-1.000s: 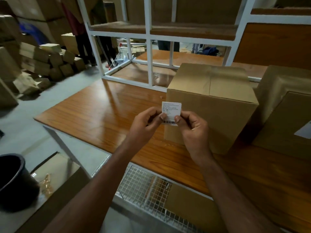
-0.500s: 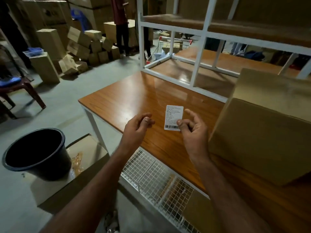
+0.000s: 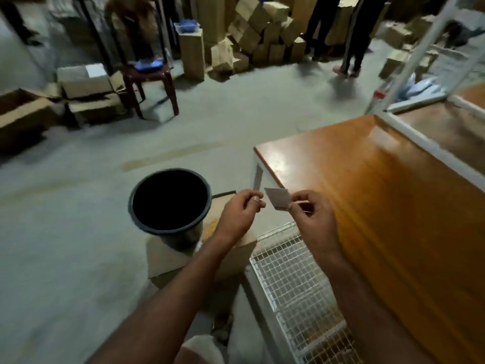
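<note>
My right hand [image 3: 312, 219] pinches a small white label [image 3: 278, 198] by its lower right corner, holding it up in front of the wooden table's [image 3: 393, 211] left corner. My left hand [image 3: 240, 214] is just left of the label and apart from it, with thumb and curled fingers pressed together; nothing shows between them. A black bucket [image 3: 168, 228] stands open directly left of my left hand, on a cardboard box [image 3: 168, 261] on the floor.
A wire mesh basket [image 3: 294, 279] hangs below the table's near edge. A white shelf frame [image 3: 420, 56] rises at the table's back. Across the grey floor are a dark red chair [image 3: 149, 82], piled cardboard boxes [image 3: 257, 35] and a standing person [image 3: 354, 35].
The view has swung left, away from the big box on the table toward the bucket. Both hands moved left off the tabletop; the label stays pinched in my right hand, now tilted.
</note>
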A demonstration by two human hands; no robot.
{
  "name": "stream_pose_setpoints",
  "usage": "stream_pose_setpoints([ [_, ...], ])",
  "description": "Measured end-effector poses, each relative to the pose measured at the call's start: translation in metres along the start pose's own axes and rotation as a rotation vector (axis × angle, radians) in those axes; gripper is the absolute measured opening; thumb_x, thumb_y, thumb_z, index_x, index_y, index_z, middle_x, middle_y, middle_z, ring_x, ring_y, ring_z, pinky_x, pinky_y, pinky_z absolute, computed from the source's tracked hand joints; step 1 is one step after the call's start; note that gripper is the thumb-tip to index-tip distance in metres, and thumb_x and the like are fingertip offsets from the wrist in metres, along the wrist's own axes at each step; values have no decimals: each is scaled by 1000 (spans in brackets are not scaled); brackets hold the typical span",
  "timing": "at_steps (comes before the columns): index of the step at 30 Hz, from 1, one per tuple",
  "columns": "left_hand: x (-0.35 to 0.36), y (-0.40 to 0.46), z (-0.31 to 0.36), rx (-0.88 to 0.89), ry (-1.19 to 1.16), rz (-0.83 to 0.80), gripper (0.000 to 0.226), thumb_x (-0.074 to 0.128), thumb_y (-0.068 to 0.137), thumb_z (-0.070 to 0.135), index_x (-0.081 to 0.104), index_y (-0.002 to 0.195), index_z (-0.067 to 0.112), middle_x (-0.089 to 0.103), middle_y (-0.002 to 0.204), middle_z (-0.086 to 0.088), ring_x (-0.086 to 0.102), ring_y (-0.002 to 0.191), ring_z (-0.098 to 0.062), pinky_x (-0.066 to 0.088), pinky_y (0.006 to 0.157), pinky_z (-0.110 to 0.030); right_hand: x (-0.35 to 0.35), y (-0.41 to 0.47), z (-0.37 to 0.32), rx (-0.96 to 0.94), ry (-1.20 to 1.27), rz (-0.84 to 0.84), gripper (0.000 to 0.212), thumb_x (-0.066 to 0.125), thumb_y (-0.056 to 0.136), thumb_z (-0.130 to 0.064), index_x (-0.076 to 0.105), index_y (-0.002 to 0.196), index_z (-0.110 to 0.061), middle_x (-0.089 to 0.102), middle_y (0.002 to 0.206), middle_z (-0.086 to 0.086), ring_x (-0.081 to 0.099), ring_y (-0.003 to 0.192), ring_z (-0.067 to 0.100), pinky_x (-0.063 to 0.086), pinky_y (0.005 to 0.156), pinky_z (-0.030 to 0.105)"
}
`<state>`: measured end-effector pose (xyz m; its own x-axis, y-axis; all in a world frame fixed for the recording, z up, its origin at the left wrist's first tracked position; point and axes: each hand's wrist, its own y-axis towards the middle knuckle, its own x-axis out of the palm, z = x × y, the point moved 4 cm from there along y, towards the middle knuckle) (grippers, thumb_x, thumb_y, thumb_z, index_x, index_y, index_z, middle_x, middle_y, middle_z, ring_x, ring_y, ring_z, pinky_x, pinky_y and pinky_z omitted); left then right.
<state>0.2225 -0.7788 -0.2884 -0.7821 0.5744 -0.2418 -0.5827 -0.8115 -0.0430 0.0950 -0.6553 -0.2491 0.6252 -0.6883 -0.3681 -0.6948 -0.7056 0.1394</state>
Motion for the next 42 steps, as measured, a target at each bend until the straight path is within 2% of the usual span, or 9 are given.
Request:
stream_pose_setpoints([
  [6,-101,25,-98,-262,65,245,18,50,102,12,66,102,19,70,89,6,67,89,-12,58,83,-36,170,54,6,-184,-200,-285,20,72,85,-5,67,93,-23,65,88,-10,61,83,7,51,73,21],
  [11,-158,24,-145,-402,141,436,16,50,102,16,63,102,23,68,92,7,65,89,-7,51,74,-25,274,61,18,-303,-373,-461,27,66,91,-12,67,118,-15,66,92,-3,56,86,10,51,77,29],
  [14,-173,21,-165,-468,135,461,18,48,103,17,65,110,20,67,92,9,63,89,-1,46,69,-16,307,62,28,-329,-462,-551,9,62,96,-21,68,100,-15,63,90,-2,58,83,13,50,70,29],
  [18,-180,21,-178,-512,121,450,18,48,103,18,64,110,22,68,91,11,64,90,-3,47,68,-19,327,66,48,-277,-555,-616,8,62,94,-16,69,97,-14,61,95,2,58,86,18,53,75,36],
  [23,-177,22,-182,-518,107,435,19,48,103,16,64,110,21,70,95,7,65,91,-5,50,69,-21,337,64,62,-193,-588,-702,17,57,97,-13,73,104,-11,55,108,5,57,91,19,48,79,27],
  [27,-178,21,-183,-518,107,441,18,49,102,16,64,110,21,69,92,10,65,92,-4,51,72,-22,341,60,69,-181,-594,-758,23,53,99,-14,74,109,-12,59,108,6,59,95,20,50,82,32],
  [35,-175,18,-182,-515,141,428,18,49,103,20,64,114,22,69,96,9,63,86,-1,47,66,-19,338,56,67,-180,-541,-713,8,62,91,-8,63,92,-16,61,93,1,60,83,17,49,67,29],
  [38,-176,15,-179,-509,147,425,19,48,104,19,63,116,22,68,97,10,63,88,1,45,64,-15,336,54,65,-199,-499,-694,9,64,92,-10,66,99,-15,59,97,0,56,84,11,41,67,19],
  [42,-176,14,-175,-492,137,426,20,49,104,20,63,117,22,69,100,8,64,95,-2,51,70,-20,322,56,57,-221,-378,-620,19,65,91,-9,67,110,-12,62,103,1,59,89,11,53,78,25],
])
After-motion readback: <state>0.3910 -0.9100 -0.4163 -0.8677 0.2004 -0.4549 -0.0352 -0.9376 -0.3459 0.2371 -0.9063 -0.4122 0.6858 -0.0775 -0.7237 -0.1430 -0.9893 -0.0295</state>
